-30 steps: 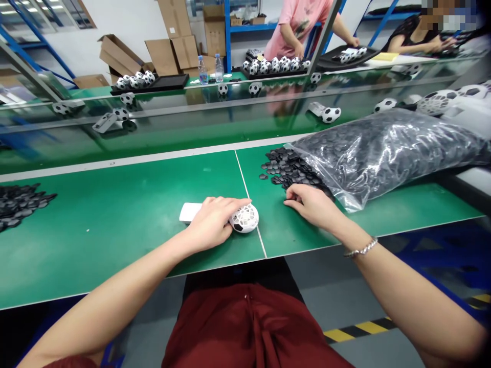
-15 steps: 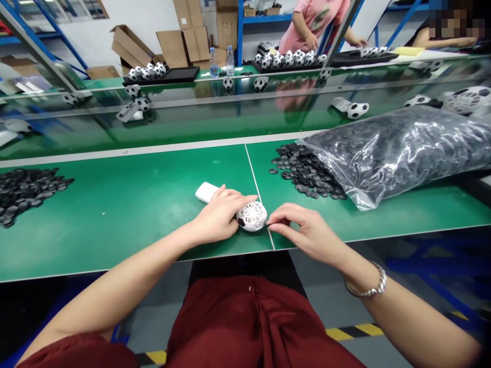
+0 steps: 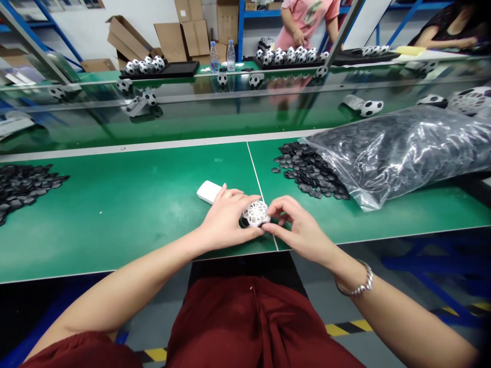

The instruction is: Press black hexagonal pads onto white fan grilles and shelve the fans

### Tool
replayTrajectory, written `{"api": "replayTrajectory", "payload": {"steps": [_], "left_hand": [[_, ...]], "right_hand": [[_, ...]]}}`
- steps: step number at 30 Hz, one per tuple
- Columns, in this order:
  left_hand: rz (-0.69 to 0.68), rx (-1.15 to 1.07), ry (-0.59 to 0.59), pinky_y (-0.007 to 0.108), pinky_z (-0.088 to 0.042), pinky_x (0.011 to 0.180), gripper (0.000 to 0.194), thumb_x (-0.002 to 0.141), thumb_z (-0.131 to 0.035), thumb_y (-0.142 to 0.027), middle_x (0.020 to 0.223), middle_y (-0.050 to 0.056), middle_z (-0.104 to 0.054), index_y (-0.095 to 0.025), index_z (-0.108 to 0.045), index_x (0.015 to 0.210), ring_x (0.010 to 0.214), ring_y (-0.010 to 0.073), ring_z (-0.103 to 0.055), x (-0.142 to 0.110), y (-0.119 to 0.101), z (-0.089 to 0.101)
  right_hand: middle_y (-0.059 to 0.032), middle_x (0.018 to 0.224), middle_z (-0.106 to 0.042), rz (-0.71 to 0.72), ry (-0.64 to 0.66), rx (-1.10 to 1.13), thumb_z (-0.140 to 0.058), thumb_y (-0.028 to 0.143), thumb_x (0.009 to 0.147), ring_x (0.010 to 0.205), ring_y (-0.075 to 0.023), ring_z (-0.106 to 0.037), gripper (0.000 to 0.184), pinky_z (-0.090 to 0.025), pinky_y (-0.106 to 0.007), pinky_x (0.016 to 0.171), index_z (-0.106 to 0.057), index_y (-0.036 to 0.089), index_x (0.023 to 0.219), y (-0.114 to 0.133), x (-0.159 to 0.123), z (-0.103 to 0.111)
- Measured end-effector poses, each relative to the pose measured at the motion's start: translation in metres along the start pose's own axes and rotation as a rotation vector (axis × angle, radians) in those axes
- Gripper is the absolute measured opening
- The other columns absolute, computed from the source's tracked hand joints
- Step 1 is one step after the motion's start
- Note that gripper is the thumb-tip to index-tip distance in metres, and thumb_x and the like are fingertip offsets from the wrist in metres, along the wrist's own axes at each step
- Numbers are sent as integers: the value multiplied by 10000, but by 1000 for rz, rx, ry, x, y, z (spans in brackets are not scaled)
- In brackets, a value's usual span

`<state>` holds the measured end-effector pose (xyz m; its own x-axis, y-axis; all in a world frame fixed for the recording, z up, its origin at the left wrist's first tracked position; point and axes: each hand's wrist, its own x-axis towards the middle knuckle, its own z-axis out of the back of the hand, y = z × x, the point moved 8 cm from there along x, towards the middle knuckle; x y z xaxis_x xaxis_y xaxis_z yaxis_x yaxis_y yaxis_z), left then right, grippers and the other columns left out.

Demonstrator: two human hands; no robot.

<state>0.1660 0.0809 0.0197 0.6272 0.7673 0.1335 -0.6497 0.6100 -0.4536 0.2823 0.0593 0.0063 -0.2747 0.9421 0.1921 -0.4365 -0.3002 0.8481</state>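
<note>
A white openwork soccer-ball shell (image 3: 256, 212) rests on the green bench, joined to or lying against a white rectangular block (image 3: 209, 191). My left hand (image 3: 229, 215) wraps round the shell's left side, its thumb along the near edge and fingers over the block's end. Black patches show low on the shell. At its right side, my right hand (image 3: 293, 222) is closed, thumb and forefinger against the rim at a small black piece (image 3: 264, 224), which is mostly hidden. A heap of flat black pieces (image 3: 307, 171) lies beyond my right hand.
A clear plastic bag (image 3: 414, 153) of black pieces lies at the right. Another black heap (image 3: 26, 186) is at the left. Across the bench, a belt (image 3: 199, 120) carries soccer-ball items (image 3: 371, 107). Trays (image 3: 176, 69) with balls and two people (image 3: 307, 23) are beyond.
My right hand has moved left, bringing the black piece against the shell's side. My left thumb has stretched along the shell's near edge. Items on the belt have shifted.
</note>
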Motion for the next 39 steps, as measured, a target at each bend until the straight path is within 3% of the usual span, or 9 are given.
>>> {"api": "replayTrajectory", "payload": {"steps": [4,9,14,18,23,26,31,35,39], "left_hand": [[-25,-27,-23,510,-187,1060,521,701,-629,-451,1037,30,-633,-206,-534,1151,1001,238,-499,3,-1,1],[-55,-39,1,516,-188,1061,523,706,-629,-444,1040,43,-622,-197,-521,1155,1014,243,-503,4,-1,0],[-38,-13,0,555,-111,1078,677,639,-670,-540,1085,74,-606,-178,-500,1186,1104,279,-458,3,2,-1],[-89,-23,88,561,-124,1073,597,680,-665,-425,1174,74,-580,-203,-491,1206,1209,303,-385,5,0,-4],[-17,-2,95,586,-154,1053,678,664,-687,-440,1340,103,-442,-220,-456,1263,1311,362,-216,3,-2,-4],[23,-1,54,590,-154,1049,694,644,-704,-478,1265,112,-509,-212,-475,1242,1301,359,-235,1,-1,-4],[-62,-85,86,575,-132,1062,636,670,-710,-346,1290,60,-509,-239,-459,1245,1309,317,-251,-2,-3,-5],[-104,-75,-105,538,-180,1051,384,717,-676,-402,1199,55,-569,-237,-599,1054,1247,285,-349,-3,-11,10],[-224,16,-277,485,-221,1026,104,804,-601,-307,985,21,-648,-227,-651,849,1143,237,-444,-6,-32,23]], "right_hand": [[-76,1150,-511,-135,35,237,-619,280,760,1063,-211,-508,325,-519,-304,711,-461,226,1039,-11,2,-9],[-71,1066,-567,-147,63,234,-612,340,763,994,-208,-553,312,-516,-293,659,-498,211,1024,-17,6,-2],[-62,855,-608,-61,-312,-403,-588,358,777,758,-199,-562,183,-471,-353,682,-618,188,838,-47,10,79],[-69,808,-606,-54,-316,-728,-598,308,779,747,-219,-557,160,-462,-376,736,-663,173,834,-71,15,104],[-72,860,-640,15,-204,-900,-570,286,819,849,-254,-547,166,-460,-371,759,-682,181,883,-70,22,90],[-81,859,-654,69,-204,-947,-502,249,859,831,-249,-564,196,-466,-370,747,-682,173,872,-61,22,83],[-37,872,-692,124,-129,-659,-529,234,852,811,-191,-628,151,-484,-310,763,-673,190,857,-34,12,67],[18,778,-689,156,-35,-416,-576,217,824,704,-134,-622,87,-473,-236,666,-655,211,788,4,1,46],[27,739,-662,158,33,-305,-571,193,823,644,-108,-586,66,-439,-214,595,-632,210,804,28,-5,29]]}}
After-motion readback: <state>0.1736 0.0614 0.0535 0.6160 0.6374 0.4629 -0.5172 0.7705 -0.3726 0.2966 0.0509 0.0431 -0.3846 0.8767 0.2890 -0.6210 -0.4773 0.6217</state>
